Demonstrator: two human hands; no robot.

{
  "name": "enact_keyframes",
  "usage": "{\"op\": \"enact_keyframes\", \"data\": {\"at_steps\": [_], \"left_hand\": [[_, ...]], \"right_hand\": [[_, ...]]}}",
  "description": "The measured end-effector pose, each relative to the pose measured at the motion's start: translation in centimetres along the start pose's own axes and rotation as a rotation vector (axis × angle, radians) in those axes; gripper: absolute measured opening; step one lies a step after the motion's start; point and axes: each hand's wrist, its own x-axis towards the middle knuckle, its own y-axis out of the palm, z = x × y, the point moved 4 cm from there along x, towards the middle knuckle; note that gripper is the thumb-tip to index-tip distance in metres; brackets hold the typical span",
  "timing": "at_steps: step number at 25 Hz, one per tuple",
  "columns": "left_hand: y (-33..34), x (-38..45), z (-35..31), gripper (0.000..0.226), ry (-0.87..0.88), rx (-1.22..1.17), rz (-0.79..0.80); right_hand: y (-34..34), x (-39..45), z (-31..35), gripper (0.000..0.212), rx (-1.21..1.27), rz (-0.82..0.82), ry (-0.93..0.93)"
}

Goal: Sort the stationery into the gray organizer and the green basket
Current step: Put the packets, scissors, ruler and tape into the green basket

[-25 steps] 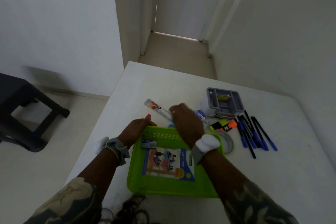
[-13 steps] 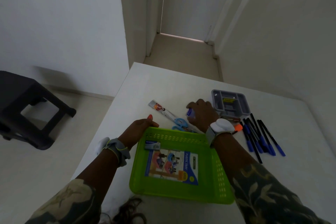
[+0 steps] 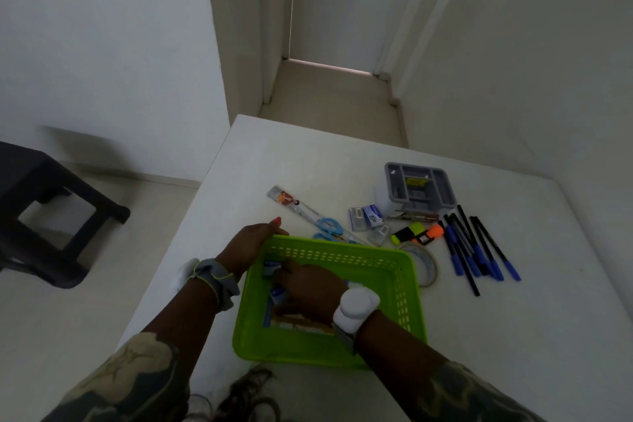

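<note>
The green basket (image 3: 406,301) sits at the table's near edge. My left hand (image 3: 251,243) grips its far-left corner. My right hand (image 3: 310,286) reaches down inside it at the left, low over the printed label, and holds a small blue box (image 3: 277,293). A second small box (image 3: 271,266) lies by its fingertips. The gray organizer (image 3: 419,188) stands at the back right with something yellow in one compartment. Between them lie a clear ruler (image 3: 294,205), blue scissors (image 3: 327,228), small boxes (image 3: 366,216), two highlighters (image 3: 418,234), a tape roll (image 3: 428,267) and several pens (image 3: 476,247).
The white table (image 3: 308,161) ends close on the left, and a black stool (image 3: 41,209) stands on the floor beyond that edge. A wall runs along the table's right side. A corridor opens behind the far edge.
My right hand came back from the boxes near the organizer with a small blue box and went down into the basket's left side. My left hand stayed on the basket's corner.
</note>
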Motion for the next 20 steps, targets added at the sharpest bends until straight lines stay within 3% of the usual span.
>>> {"op": "enact_keyframes", "data": {"at_steps": [8, 12, 15, 17, 18, 20], "left_hand": [[-0.1, -0.2, 0.0, 0.033, 0.017, 0.016, -0.012], [-0.4, 0.1, 0.2, 0.038, 0.018, 0.08, -0.009], [-0.6, 0.4, 0.1, 0.037, 0.051, 0.162, 0.002], [-0.6, 0.4, 0.0, 0.035, 0.062, 0.197, -0.015], [-0.5, 0.3, -0.1, 0.034, 0.062, 0.204, -0.026], [-0.5, 0.2, 0.0, 0.036, 0.058, 0.223, -0.044]], "right_hand": [[1.3, 0.3, 0.0, 0.017, -0.011, -0.157, -0.003], [-0.4, 0.2, 0.4, 0.017, -0.022, -0.218, -0.024], [-4.9, -0.6, -2.5, 0.017, 0.032, -0.494, 0.092], [-7.1, -0.8, -6.3, 0.012, 0.108, -0.629, 0.268], [-7.3, -0.5, -8.5, 0.013, 0.121, -0.576, 0.378], [-6.4, 0.3, -12.1, 0.021, 0.111, -0.302, 0.573]]}}
